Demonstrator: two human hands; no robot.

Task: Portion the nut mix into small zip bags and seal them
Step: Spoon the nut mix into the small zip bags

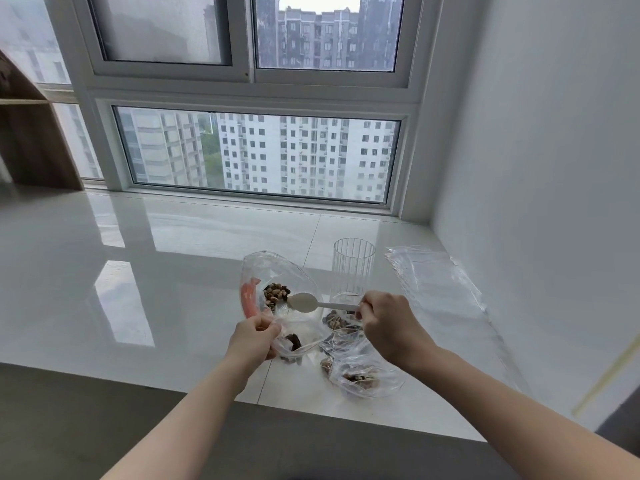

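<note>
Centre frame: left hand [254, 336] pinches big nut bag [273, 289] open; right hand [386, 323] grips spoon [304, 302] at its mouth. Filled small bags [363, 374] lower right. Risk: limp mouth sags, nuts spill.

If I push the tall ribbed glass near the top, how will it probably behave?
The glass is tall and narrow, so it would likely tip rather than slide. It looks empty, so probably light. The glossy sill suggests a low push would make it slide.

Clear plastic bag [277, 271], glossy tiled sill [173, 254]
</note>
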